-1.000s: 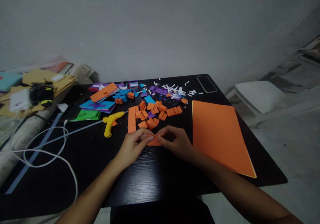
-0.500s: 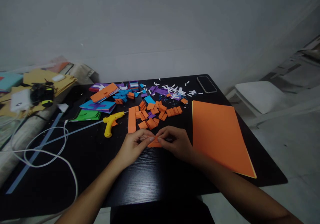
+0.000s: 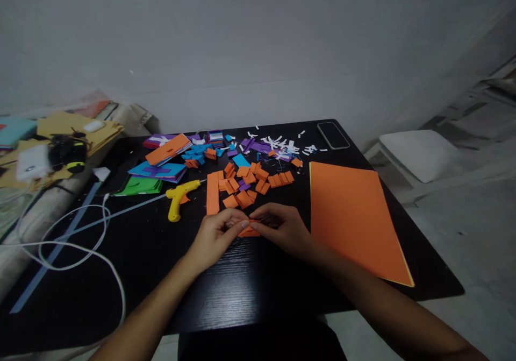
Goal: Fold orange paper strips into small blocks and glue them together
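Observation:
Between both hands, near the table's front, is a small folded piece of orange paper [image 3: 250,231]. My left hand [image 3: 220,234] pinches its left side, thumb on top. On the right side, my right hand [image 3: 282,226] presses the same paper with thumb and fingers; the thumbs nearly meet. Just beyond the hands lies a loose heap of small folded orange paper pieces [image 3: 244,197]. An orange paper strip [image 3: 213,194] lies beside the heap, above my left hand. The undersides of the fingers are partly hidden.
A yellow glue gun [image 3: 177,198] lies left of the strip. Large orange sheets [image 3: 355,216] lie at right, a phone [image 3: 333,136] behind them. Folded coloured paper [image 3: 157,170], white paper scraps [image 3: 278,144] and a white cable [image 3: 108,264] are also on the black table [image 3: 242,296].
My right thumb has shifted slightly left along the folded orange paper, toward the left thumb. The left hand has hardly moved.

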`<state>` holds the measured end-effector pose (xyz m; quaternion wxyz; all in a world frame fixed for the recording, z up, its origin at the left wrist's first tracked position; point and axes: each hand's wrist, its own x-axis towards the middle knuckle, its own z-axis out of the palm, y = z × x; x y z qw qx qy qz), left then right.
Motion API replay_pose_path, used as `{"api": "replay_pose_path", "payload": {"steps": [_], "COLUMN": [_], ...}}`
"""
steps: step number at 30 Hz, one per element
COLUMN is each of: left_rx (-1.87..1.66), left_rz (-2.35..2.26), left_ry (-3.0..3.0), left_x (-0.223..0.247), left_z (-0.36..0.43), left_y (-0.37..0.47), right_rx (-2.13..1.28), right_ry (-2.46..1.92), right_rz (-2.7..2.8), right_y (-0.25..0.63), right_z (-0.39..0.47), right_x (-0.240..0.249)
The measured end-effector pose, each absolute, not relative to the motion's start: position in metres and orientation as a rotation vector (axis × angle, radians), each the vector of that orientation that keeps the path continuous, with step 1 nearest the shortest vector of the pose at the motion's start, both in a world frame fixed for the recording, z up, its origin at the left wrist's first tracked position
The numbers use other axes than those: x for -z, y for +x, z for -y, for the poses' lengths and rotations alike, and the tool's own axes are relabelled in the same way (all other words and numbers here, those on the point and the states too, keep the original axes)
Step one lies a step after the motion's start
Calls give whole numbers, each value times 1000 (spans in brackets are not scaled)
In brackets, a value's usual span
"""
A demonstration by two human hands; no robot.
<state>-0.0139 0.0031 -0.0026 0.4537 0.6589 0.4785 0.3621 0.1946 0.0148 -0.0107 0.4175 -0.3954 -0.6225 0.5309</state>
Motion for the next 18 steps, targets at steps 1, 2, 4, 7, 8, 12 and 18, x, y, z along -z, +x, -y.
{"api": "replay_pose_path", "payload": {"steps": [1, 2, 4, 7, 8, 12, 18], "left_rx": [-893, -893, -903, -933, -946, -966, -867], "left_rz": [-1187, -1192, -1199, -1185, -1177, -1152, -1083], "left_ry": [1638, 1646, 1639, 1574, 1546, 1429, 1298], "left_x": [3, 4, 6, 9, 9, 6, 6], "left_z": [-3, -3, -3, -3, -3, -2, -2], "left_y": [-14, -15, -15, -15, -15, -11, -5], "right_rx": [-1318, -1305, -1283, -1254, -1252, -1237, -1290], "right_ry": [-990, -990, -1005, -1019, -1018, -1054, -1135], "right_rz": [1582, 1595, 1603, 1615, 1612, 1523, 1379], "right_y": [195, 195, 196, 196, 195, 193, 192], "right_z": [-15, -15, -15, -15, -15, -14, -12], "right_x": [11, 11, 12, 13, 13, 15, 17]}}
